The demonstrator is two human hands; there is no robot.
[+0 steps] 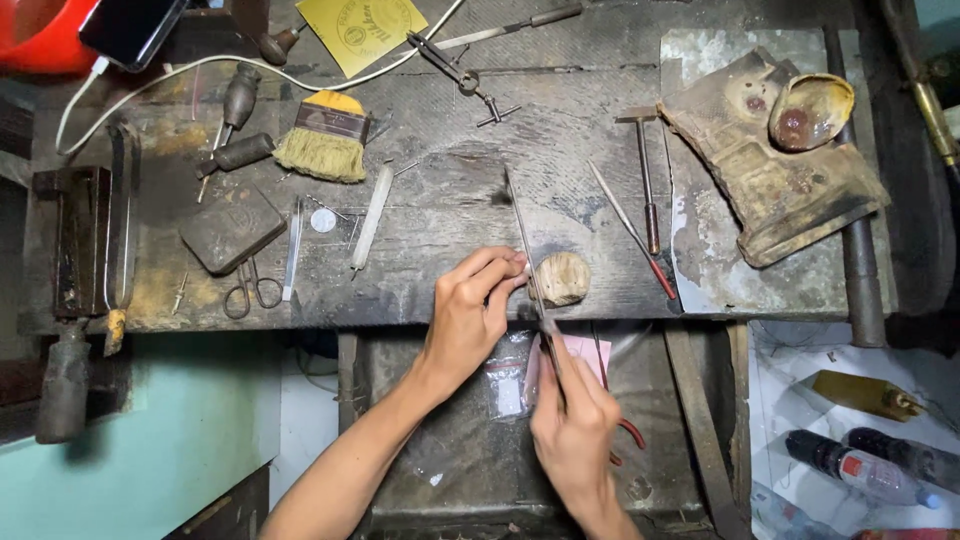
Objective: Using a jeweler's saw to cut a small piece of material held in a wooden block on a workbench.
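Observation:
My left hand (472, 310) pinches something too small to make out against a rounded wooden peg (564, 277) at the front edge of the dark workbench (440, 205). My right hand (575, 425) grips the handle end of a long thin metal file (522, 235). The file lies tilted across the spot where my left fingers pinch, and its tip points away over the bench. Both hands work over a recess below the bench edge.
On the bench lie a flat brush (325, 140), small scissors (250, 290), a small hammer (645, 170), a thin red-tipped tool (630, 230), several handled tools, a dark tin (231, 229) and a worn block with a shell dish (810, 110). Plastic bottles (870, 470) lie lower right.

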